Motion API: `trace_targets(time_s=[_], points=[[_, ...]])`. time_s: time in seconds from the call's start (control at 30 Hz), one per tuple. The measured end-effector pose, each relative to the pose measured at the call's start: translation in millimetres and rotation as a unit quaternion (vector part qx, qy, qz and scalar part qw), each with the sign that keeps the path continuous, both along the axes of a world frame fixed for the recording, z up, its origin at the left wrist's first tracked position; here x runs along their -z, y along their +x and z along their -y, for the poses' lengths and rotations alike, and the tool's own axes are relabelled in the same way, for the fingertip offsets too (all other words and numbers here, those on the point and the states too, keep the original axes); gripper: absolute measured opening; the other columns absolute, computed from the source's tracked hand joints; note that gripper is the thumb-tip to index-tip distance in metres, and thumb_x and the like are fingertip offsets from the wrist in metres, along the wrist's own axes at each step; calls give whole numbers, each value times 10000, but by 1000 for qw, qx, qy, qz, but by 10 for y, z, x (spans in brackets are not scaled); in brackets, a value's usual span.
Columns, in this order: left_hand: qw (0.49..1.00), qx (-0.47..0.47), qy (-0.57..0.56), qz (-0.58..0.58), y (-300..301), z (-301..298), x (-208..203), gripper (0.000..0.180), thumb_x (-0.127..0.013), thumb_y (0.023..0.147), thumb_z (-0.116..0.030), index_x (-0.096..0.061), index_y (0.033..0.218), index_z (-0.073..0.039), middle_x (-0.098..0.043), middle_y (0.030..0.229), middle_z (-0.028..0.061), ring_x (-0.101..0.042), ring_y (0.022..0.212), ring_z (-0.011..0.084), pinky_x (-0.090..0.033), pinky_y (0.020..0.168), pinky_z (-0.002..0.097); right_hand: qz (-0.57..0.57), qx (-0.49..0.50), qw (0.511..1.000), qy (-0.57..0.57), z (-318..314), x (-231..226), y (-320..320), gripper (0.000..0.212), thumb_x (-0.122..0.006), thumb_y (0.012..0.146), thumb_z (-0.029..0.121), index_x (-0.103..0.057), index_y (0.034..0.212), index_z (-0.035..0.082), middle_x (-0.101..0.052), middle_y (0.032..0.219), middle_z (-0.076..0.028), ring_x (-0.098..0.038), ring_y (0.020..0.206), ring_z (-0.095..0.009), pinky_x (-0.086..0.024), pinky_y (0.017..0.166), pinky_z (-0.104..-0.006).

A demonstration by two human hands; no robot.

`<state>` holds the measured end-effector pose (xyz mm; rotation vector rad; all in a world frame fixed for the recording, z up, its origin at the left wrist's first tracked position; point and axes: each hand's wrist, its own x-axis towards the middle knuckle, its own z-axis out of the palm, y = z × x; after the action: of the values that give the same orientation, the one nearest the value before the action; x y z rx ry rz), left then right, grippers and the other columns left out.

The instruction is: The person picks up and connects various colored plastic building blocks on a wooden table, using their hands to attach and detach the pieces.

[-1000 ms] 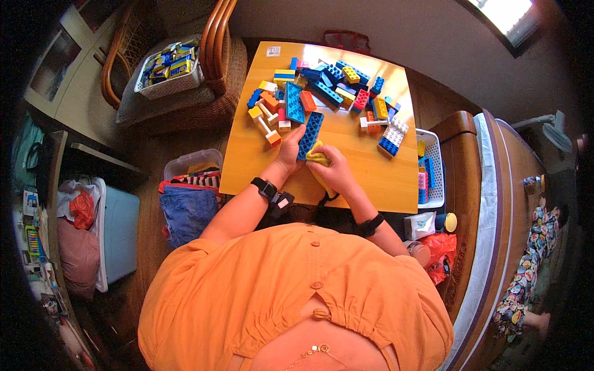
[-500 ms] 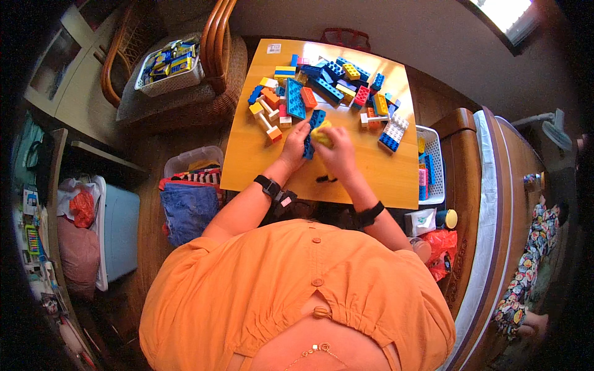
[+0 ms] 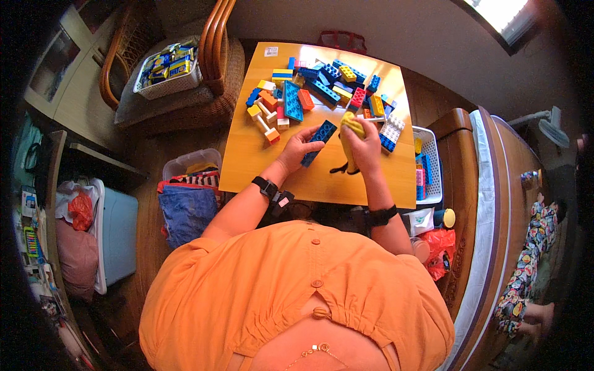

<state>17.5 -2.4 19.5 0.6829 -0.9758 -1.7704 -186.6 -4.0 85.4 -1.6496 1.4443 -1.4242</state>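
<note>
A long dark blue toy brick (image 3: 320, 141), its hollow side with round tubes showing, is tilted in the grip of my left hand (image 3: 295, 152) above the near part of the table. To its right, my right hand (image 3: 367, 147) is closed round a bunched yellow cloth (image 3: 352, 123). Part of the cloth hangs below the hand and ends in dark strips. Brick and cloth are apart. Beyond my hands lie a teal flat brick (image 3: 293, 101), a red-orange brick (image 3: 305, 99) and a white studded brick piece (image 3: 391, 128).
Several mixed toy bricks (image 3: 323, 91) cover the far half of the wooden table (image 3: 247, 176). A white basket (image 3: 433, 196) with bricks stands by the right edge. A clear bin of clothes (image 3: 193, 162) is at the left. A person's patterned clothing (image 3: 526, 266) shows far right.
My right hand has moved right with the yellow cloth, away from the blue brick. The brick has tilted and turned to the right in my left hand.
</note>
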Motion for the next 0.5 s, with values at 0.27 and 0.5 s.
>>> trace_targets(time_s=[0.27, 0.5], points=[[996, 67, -10, -52, 90, 23, 28, 491, -669, 917, -310, -623, 1306, -14, -679, 969, 34, -628, 793, 115, -515, 712, 242, -38, -158, 966, 202, 324, 107, -130, 387, -749, 893, 307, -685, 1127, 6, -690, 981, -66, -641, 858, -125, -532, 734, -286], [984, 33, 122, -127, 77, 89, 156, 403, -535, 990, -385, -631, 1176, -40, -695, 973, 71, -669, 812, 147, -553, 718, 246, 153, -119, 964, 181, 125, -5, 239, 344, -743, 896, 277, -690, 1113, 14, -708, 984, -66, -666, 861, -150, -540, 724, -298]])
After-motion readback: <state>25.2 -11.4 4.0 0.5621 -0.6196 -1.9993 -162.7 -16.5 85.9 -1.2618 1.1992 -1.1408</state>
